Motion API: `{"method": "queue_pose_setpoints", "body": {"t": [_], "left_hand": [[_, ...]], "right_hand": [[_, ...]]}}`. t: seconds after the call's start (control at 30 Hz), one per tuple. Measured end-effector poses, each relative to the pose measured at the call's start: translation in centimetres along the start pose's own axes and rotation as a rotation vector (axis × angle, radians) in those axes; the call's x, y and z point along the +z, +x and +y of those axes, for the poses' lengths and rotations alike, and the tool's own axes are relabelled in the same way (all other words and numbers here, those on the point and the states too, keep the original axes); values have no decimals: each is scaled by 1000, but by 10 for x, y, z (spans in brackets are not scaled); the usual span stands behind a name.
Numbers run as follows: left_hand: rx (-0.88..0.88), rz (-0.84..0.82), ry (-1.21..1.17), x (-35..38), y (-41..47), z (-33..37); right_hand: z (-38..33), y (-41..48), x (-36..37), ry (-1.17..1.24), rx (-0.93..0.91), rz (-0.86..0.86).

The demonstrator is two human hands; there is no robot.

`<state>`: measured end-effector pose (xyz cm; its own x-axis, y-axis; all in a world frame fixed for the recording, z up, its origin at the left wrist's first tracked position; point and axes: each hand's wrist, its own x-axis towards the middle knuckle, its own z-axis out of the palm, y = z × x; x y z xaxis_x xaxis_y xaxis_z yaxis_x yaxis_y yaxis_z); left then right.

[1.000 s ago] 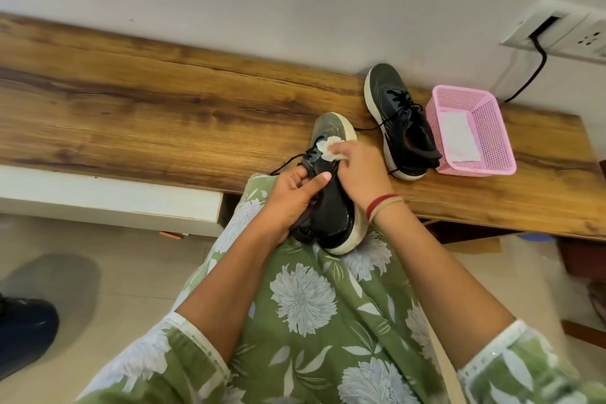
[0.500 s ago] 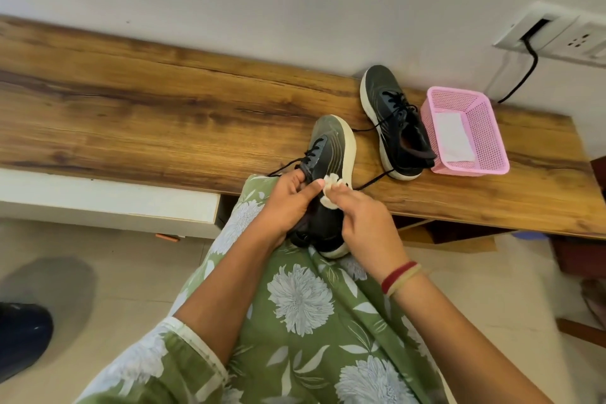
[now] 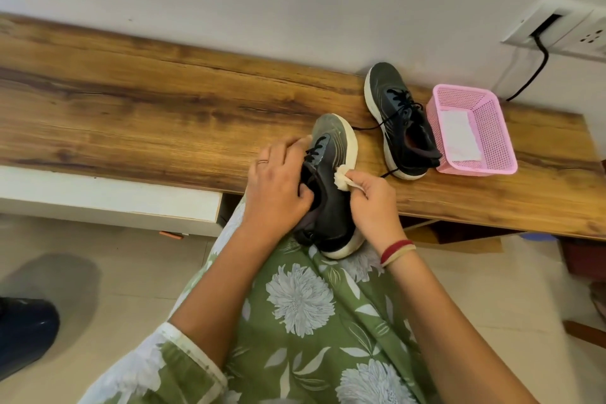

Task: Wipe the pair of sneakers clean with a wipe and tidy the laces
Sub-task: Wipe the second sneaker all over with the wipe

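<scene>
The left hand (image 3: pixel 278 187) clamps curled fingers on the dark cream-soled sneaker (image 3: pixel 331 187); the right hand (image 3: pixel 372 203) pinches a crumpled white wipe (image 3: pixel 341 181) against its side.

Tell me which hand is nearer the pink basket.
Right. The right hand, pinching the wipe, sits between the held sneaker and the pink basket; the left hand grips the sneaker's far side.

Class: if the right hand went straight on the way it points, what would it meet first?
The sneaker on the lap: the wipe in the right hand seems to touch its side, though depth is unclear.
</scene>
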<state>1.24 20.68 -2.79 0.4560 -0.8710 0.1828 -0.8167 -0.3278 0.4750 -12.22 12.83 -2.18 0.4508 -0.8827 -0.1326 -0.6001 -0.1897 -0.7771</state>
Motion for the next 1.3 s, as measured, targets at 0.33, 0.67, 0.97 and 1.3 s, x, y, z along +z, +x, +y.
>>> {"method": "queue_pose_setpoints", "body": {"t": [0.33, 0.67, 0.97, 1.3], "left_hand": [[30, -331, -94, 28, 19, -1], [-15, -343, -44, 28, 18, 2], [-92, -390, -22, 26, 18, 3], [-98, -367, -44, 26, 18, 2]], "right_hand": [[-9, 38, -22, 306, 232, 119], [-8, 32, 5, -439, -243, -90], [-16, -5, -17, -103, -73, -27], [-31, -24, 2, -509, -180, -85]]}}
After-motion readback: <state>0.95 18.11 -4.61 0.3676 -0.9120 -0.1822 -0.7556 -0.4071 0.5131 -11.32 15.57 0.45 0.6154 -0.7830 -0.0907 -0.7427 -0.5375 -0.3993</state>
